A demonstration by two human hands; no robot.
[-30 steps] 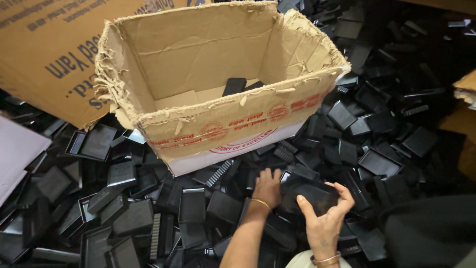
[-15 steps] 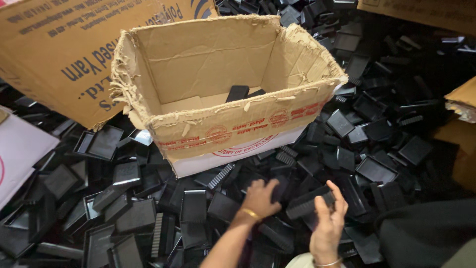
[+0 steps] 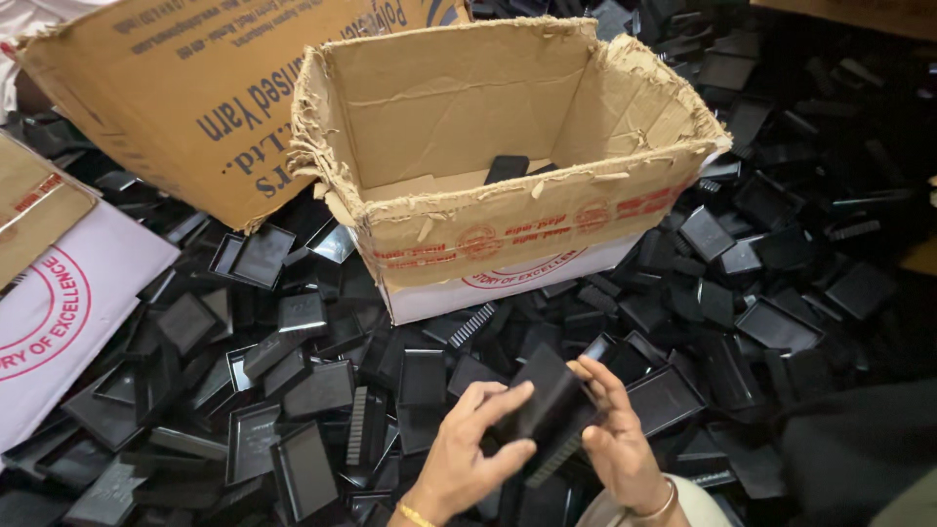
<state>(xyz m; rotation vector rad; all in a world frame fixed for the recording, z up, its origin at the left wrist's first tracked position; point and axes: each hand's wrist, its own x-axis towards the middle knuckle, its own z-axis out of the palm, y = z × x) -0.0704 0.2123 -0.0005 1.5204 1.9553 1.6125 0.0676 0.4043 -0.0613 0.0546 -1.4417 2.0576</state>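
Gripping black plastic tray [image 3: 549,408] between left hand [image 3: 467,457] and right hand [image 3: 617,444], near torn cardboard box [image 3: 508,220].

The floor is covered all round by black plastic trays [image 3: 293,390]. The open cardboard box [image 3: 508,210] is reachable from above, nearly empty inside. Left side is blocked by a tilted carton [image 3: 195,88].

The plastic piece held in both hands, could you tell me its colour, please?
Black plastic piece, clearest in the head view.
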